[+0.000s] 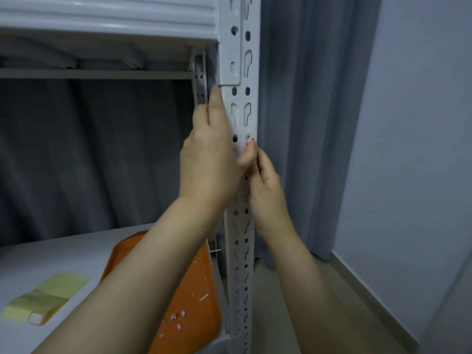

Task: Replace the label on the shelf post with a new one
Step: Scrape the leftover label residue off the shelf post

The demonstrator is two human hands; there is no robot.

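A white perforated shelf post (241,103) runs up the middle of the view. A torn white label with red edging (249,137) clings to its front at hand height. My left hand (209,159) lies flat against the post's left side, fingers straight and pointing up. My right hand (258,172) is curled just below the label, its fingertips pinching at the label's lower edge. On the shelf at lower left lies a yellow backing sheet (48,295) carrying a white label with a red border (35,318).
An orange tray (194,302) on the white shelf board (51,251) holds several white paper scraps. A grey curtain (306,123) hangs behind the rack. A white wall (421,123) and the floor lie to the right. Another shelf (107,19) sits overhead.
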